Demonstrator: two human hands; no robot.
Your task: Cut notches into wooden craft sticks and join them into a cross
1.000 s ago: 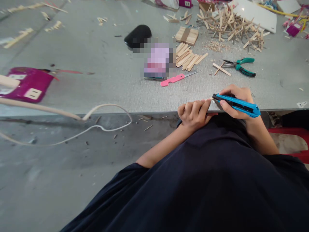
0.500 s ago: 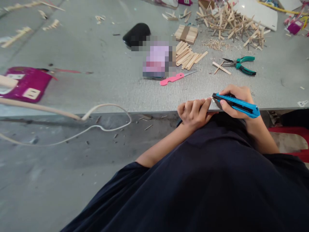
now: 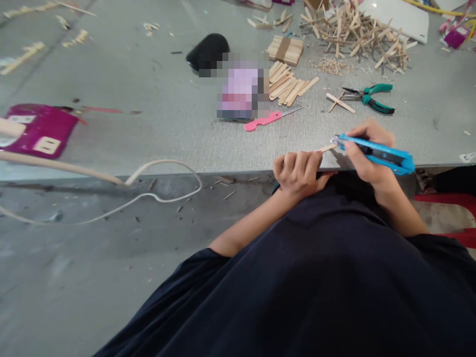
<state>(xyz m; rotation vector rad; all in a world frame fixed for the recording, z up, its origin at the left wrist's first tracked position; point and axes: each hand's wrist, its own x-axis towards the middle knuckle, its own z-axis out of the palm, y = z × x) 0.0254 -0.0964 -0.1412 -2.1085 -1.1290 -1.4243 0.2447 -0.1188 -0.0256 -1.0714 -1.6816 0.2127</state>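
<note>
My left hand [image 3: 299,172] is closed round a thin wooden stick [image 3: 328,148] at the near edge of the grey table [image 3: 156,114]; the stick's end pokes out to the right of my fingers. My right hand [image 3: 366,153] grips a blue utility knife [image 3: 375,154]. The knife's tip meets the free end of the stick. Both hands rest just above my dark-clothed lap.
On the table lie a pink-handled knife [image 3: 268,119], green-handled pliers [image 3: 370,97], a fan of flat wooden sticks [image 3: 288,87], a stacked bundle [image 3: 285,49], a heap of glued stick pieces [image 3: 357,32] and a black pouch [image 3: 208,49]. A magenta power strip [image 3: 39,130] and white cable [image 3: 148,183] sit left.
My right hand has drawn the blue knife to the right along the stick, so more of the stick now shows beyond my left fingers. The left hand has stayed put.
</note>
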